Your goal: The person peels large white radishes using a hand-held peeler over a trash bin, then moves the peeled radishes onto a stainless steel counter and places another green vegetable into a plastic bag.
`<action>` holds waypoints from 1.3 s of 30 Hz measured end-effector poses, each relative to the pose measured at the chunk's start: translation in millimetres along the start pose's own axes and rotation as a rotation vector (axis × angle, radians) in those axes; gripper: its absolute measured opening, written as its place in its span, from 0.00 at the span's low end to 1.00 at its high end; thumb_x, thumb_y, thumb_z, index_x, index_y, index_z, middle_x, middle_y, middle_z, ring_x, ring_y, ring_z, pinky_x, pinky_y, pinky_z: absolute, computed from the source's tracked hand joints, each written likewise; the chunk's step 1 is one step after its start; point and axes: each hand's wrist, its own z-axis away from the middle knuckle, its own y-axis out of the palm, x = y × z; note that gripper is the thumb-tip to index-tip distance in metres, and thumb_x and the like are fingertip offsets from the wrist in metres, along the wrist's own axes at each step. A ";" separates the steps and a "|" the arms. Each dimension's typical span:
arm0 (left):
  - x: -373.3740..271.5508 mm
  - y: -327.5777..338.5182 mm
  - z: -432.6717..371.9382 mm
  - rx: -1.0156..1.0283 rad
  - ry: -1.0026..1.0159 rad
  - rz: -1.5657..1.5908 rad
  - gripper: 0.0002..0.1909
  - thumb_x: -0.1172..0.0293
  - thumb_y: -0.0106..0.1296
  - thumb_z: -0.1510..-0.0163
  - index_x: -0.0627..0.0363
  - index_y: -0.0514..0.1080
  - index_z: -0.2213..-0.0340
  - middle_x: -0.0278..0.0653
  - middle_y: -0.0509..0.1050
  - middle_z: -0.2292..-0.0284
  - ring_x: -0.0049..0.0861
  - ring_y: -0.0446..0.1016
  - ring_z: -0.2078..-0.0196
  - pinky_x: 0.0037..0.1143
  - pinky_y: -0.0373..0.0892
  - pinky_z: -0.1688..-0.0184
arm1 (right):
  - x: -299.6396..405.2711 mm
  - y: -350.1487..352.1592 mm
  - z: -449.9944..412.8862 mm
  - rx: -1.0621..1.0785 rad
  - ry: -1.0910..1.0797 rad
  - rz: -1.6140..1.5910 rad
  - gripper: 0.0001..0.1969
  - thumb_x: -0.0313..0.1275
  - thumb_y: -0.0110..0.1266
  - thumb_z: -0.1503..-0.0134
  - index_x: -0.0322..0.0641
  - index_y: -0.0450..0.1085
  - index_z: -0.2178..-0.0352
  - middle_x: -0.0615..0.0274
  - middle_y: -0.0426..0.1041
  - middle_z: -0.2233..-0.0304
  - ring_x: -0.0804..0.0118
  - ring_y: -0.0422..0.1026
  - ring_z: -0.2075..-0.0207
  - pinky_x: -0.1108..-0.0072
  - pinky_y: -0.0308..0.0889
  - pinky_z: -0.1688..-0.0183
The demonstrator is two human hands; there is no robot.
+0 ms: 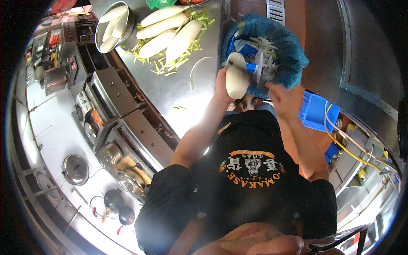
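Observation:
My left hand (222, 84) grips a pale peeled-looking daikon radish (236, 79) from its side, holding it upright over a bin lined with a blue plastic bag (295, 63). A dark spot marks the radish's far end. Motion blurs my right hand (279, 97), just right of the radish at the bin's near rim; a dark smear lies between them, and I cannot tell whether the fingers hold a tool. White peel strips (269, 57) lie in the bin among blue and white scraps. To the left, several whole daikons (183, 41) rest on the steel counter (208, 38).
A metal bowl (130, 30) with several pale daikons (111, 27) stands at the counter's far left. Cut green stems (173, 67) and a curved peel strip (192, 75) lie on the counter. A blue crate (318, 111) and a yellow hose (338, 143) sit to the right.

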 end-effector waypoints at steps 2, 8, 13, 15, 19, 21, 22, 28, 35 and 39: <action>2.4 -21.8 -15.4 0.175 -0.123 0.056 0.25 0.50 0.36 0.42 0.56 0.67 0.54 0.47 0.73 0.62 0.43 0.75 0.67 0.40 0.73 0.65 | -6.6 12.2 12.3 0.034 -0.194 0.073 0.17 0.28 0.52 0.45 0.49 0.70 0.52 0.53 0.72 0.59 0.57 0.73 0.57 0.71 0.68 0.55; 12.7 11.0 38.5 0.214 -0.272 -0.263 0.34 0.48 0.39 0.44 0.65 0.60 0.46 0.55 0.73 0.59 0.46 0.76 0.62 0.37 0.75 0.64 | -159.0 -6.0 -99.7 -0.045 0.173 0.146 0.20 0.40 0.50 0.43 0.45 0.70 0.51 0.50 0.75 0.59 0.48 0.73 0.57 0.68 0.67 0.54; 3.4 -12.7 20.0 0.249 -0.282 -0.306 0.37 0.44 0.40 0.44 0.65 0.58 0.45 0.58 0.70 0.55 0.49 0.73 0.55 0.43 0.73 0.57 | -97.4 -23.9 -59.2 -0.194 0.210 0.066 0.19 0.37 0.51 0.42 0.40 0.69 0.51 0.51 0.72 0.54 0.53 0.72 0.54 0.69 0.67 0.54; 11.8 -9.8 2.7 0.245 -0.201 -0.319 0.37 0.43 0.39 0.44 0.64 0.58 0.45 0.57 0.70 0.56 0.48 0.73 0.57 0.41 0.71 0.56 | -48.2 -13.8 -11.6 -0.162 0.125 -0.096 0.19 0.33 0.52 0.43 0.43 0.69 0.51 0.53 0.73 0.57 0.51 0.72 0.57 0.68 0.67 0.55; 15.2 7.3 -3.1 -0.018 -0.191 0.113 0.28 0.51 0.35 0.42 0.64 0.63 0.52 0.54 0.72 0.60 0.42 0.74 0.61 0.38 0.73 0.60 | -8.1 2.1 12.8 -0.002 -0.208 0.072 0.18 0.32 0.52 0.44 0.46 0.69 0.51 0.54 0.73 0.61 0.49 0.72 0.59 0.67 0.67 0.55; 13.0 -11.7 -3.8 0.116 -0.103 -0.214 0.29 0.50 0.36 0.42 0.65 0.65 0.52 0.54 0.73 0.61 0.40 0.75 0.63 0.35 0.74 0.62 | -49.6 19.2 -20.5 -0.076 -0.183 0.070 0.17 0.34 0.50 0.43 0.48 0.69 0.51 0.53 0.73 0.60 0.49 0.72 0.58 0.67 0.67 0.55; 17.9 10.8 11.6 0.133 -0.194 -0.194 0.29 0.51 0.36 0.42 0.66 0.64 0.51 0.53 0.73 0.61 0.39 0.75 0.63 0.34 0.74 0.64 | -94.5 14.7 -47.4 -0.110 0.037 0.081 0.17 0.35 0.49 0.42 0.48 0.69 0.51 0.53 0.73 0.59 0.49 0.72 0.57 0.67 0.67 0.55; 18.8 18.0 18.0 0.174 -0.135 -0.287 0.32 0.50 0.34 0.43 0.66 0.63 0.49 0.54 0.73 0.60 0.42 0.75 0.62 0.35 0.73 0.62 | -112.5 -7.3 -56.6 -0.185 0.206 -0.008 0.18 0.37 0.49 0.42 0.43 0.70 0.52 0.50 0.74 0.58 0.48 0.72 0.58 0.68 0.67 0.55; 25.3 -10.0 -2.4 0.273 -0.074 0.005 0.31 0.45 0.36 0.44 0.59 0.66 0.50 0.50 0.73 0.59 0.45 0.74 0.59 0.42 0.73 0.62 | -22.2 6.3 -2.0 -0.091 -0.205 0.083 0.16 0.32 0.52 0.44 0.47 0.71 0.54 0.54 0.73 0.63 0.52 0.72 0.60 0.69 0.69 0.58; 20.4 17.0 48.2 0.170 -0.130 -0.386 0.35 0.50 0.40 0.46 0.67 0.60 0.46 0.56 0.71 0.56 0.42 0.75 0.59 0.36 0.74 0.62 | -133.4 -22.2 -97.2 0.000 0.313 0.186 0.19 0.40 0.48 0.42 0.48 0.71 0.52 0.53 0.72 0.54 0.50 0.70 0.53 0.65 0.65 0.52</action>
